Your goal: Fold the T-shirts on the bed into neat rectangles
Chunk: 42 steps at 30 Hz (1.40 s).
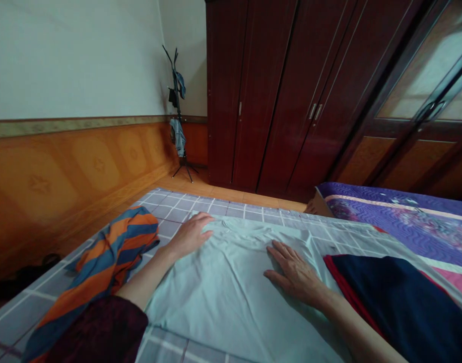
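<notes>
Pale mint garment [231, 297] spread flat on the grid-patterned bed sheet [223, 204], its collar end towards the far edge. The left hand [191, 234] rests on the far left corner of the garment, fingers [204, 219] extended and curled lightly over the edge, gripping nothing. The right hand [294, 275] lies palm down near the garment's middle right, fingers [281, 252] spread and flat, likewise holding nothing. The fabric appears thin, soft and light; it should crease readily and slide over the sheet, so hold is best taken at a hem, shoulder or side edge, pinching rather than pressing. A striped orange-and-blue cloth [106, 257] lies just beside the left edge; a navy garment with red trim [397, 302] lies just beside the right edge, and a purple quilt [400, 217] lies beyond it. Open sheet remains at the far side; the bed's left edge drops towards the wood-panelled wall [64, 171].
</notes>
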Motion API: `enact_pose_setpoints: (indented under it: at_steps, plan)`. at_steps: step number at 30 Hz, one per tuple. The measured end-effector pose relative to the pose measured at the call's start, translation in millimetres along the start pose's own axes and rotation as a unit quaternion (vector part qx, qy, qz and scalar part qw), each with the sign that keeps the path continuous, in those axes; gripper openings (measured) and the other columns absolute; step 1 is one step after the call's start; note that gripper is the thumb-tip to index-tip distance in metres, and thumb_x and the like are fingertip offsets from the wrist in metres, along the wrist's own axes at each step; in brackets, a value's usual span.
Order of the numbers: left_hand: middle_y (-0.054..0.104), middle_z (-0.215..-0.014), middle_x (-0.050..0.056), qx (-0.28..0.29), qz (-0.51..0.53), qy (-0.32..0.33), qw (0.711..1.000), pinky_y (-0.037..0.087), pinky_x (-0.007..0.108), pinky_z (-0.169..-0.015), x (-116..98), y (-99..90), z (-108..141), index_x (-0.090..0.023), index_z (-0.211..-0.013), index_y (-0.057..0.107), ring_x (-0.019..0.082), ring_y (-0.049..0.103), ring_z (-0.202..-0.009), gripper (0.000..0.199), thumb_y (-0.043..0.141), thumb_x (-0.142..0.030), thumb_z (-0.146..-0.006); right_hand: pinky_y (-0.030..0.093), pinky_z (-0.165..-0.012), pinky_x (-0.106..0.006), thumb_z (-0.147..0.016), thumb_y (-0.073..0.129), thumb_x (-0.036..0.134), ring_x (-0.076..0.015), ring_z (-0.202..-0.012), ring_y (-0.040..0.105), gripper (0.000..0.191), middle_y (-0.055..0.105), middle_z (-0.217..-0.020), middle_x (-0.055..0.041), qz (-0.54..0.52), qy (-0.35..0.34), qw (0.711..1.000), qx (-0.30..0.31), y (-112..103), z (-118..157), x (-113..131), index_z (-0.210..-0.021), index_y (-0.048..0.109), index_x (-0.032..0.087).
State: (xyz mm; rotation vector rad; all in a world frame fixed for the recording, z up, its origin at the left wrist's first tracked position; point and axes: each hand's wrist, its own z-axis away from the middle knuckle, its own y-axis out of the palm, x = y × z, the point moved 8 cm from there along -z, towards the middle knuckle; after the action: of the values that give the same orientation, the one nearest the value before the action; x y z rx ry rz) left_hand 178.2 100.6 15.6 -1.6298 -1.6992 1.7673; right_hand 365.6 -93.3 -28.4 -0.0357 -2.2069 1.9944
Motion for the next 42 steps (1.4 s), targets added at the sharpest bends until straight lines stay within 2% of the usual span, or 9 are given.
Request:
enact_pose_setpoints:
  at_steps: [2, 4, 8, 11, 15, 18, 22, 29, 42]
  plan:
    - [0.051, -0.134, 0.005, 0.094, -0.006, 0.094, 0.991, 0.033, 0.03, -0.106, -41, 24.6, 12, -0.021, -0.127, 0.053, 0.019, 0.045, -0.125, 0.042, 0.051, -0.035, -0.088, 0.029, -0.109, -0.048, -0.089, 0.043, 0.053, -0.0294, -0.136, 0.029, 0.063, 0.033, -0.147, -0.0168, -0.009, -0.021, 1.0, 0.003, 2, 0, 9, -0.139, 0.042, 0.015]
    - [0.04, -0.145, 0.009, 0.184, -0.02, 0.144, 0.972, 0.028, 0.034, -0.11, -66, 54.8, 27, -0.019, -0.138, 0.041, 0.021, 0.034, -0.134, 0.052, 0.041, -0.045, -0.093, 0.027, -0.11, -0.048, -0.09, 0.039, 0.056, -0.0287, -0.137, 0.025, 0.065, 0.029, -0.149, -0.0166, -0.018, -0.053, 0.998, 0.016, 5, 1, 21, -0.141, 0.038, 0.015]
    - [0.017, -0.154, 0.011, 0.239, -0.077, 0.153, 0.956, 0.009, 0.046, -0.115, -64, 91.5, 41, -0.018, -0.147, 0.022, 0.025, 0.011, -0.142, 0.07, 0.029, -0.06, -0.092, 0.023, -0.11, -0.053, -0.089, 0.038, 0.06, -0.0311, -0.139, 0.019, 0.069, 0.026, -0.15, -0.0165, -0.017, -0.073, 0.997, 0.023, 12, 3, 33, -0.142, 0.037, 0.016]
    - [0.011, -0.155, 0.01, 0.233, -0.114, 0.117, 0.959, 0.004, 0.045, -0.115, -32, 87.8, 33, -0.019, -0.148, 0.018, 0.024, 0.006, -0.143, 0.071, 0.027, -0.062, -0.092, 0.022, -0.111, -0.053, -0.09, 0.037, 0.058, -0.0305, -0.139, 0.016, 0.067, 0.024, -0.151, -0.0139, -0.011, -0.076, 0.997, 0.012, 16, 3, 31, -0.144, 0.034, 0.018]
    - [0.014, -0.154, 0.009, 0.184, -0.154, 0.02, 0.971, 0.005, 0.042, -0.114, 23, 61.2, 16, -0.018, -0.148, 0.02, 0.022, 0.008, -0.143, 0.066, 0.028, -0.056, -0.094, 0.021, -0.111, -0.053, -0.091, 0.037, 0.058, -0.0306, -0.14, 0.014, 0.067, 0.021, -0.152, -0.0131, -0.001, -0.079, 0.997, 0.007, 21, 2, 26, -0.145, 0.031, 0.019]
    - [0.017, -0.154, 0.01, 0.14, -0.165, -0.015, 0.976, 0.005, 0.044, -0.114, 44, 49.9, 9, -0.019, -0.147, 0.023, 0.024, 0.01, -0.142, 0.063, 0.03, -0.053, -0.094, 0.022, -0.111, -0.053, -0.09, 0.039, 0.058, -0.0308, -0.14, 0.015, 0.067, 0.022, -0.152, -0.0116, -0.004, -0.08, 0.997, -0.002, 22, 1, 24, -0.145, 0.031, 0.022]
    - [0.02, -0.153, 0.011, 0.119, -0.166, -0.017, 0.979, 0.006, 0.046, -0.113, 40, 52.2, 8, -0.019, -0.145, 0.027, 0.026, 0.01, -0.142, 0.063, 0.032, -0.054, -0.093, 0.022, -0.111, -0.053, -0.09, 0.039, 0.058, -0.0307, -0.14, 0.014, 0.066, 0.022, -0.152, -0.0116, -0.002, -0.081, 0.997, -0.001, 23, 1, 24, -0.145, 0.031, 0.021]
    - [0.02, -0.154, 0.008, 0.142, -0.13, 0.074, 0.978, 0.009, 0.047, -0.113, 4, 73.5, 12, -0.023, -0.145, 0.027, 0.027, 0.012, -0.142, 0.063, 0.032, -0.056, -0.092, 0.023, -0.111, -0.052, -0.09, 0.038, 0.058, -0.0303, -0.14, 0.014, 0.067, 0.023, -0.152, -0.0123, 0.002, -0.085, 0.996, -0.005, 21, 0, 27, -0.145, 0.031, 0.02]
    - [0.016, -0.155, 0.007, 0.149, -0.146, 0.071, 0.975, 0.005, 0.048, -0.114, 6, 76.0, 12, -0.024, -0.147, 0.022, 0.026, 0.007, -0.143, 0.063, 0.032, -0.055, -0.093, 0.022, -0.11, -0.054, -0.09, 0.036, 0.059, -0.0314, -0.14, 0.014, 0.069, 0.019, -0.152, -0.0139, 0.021, -0.09, 0.996, -0.003, 22, -1, 29, -0.146, 0.027, 0.02]
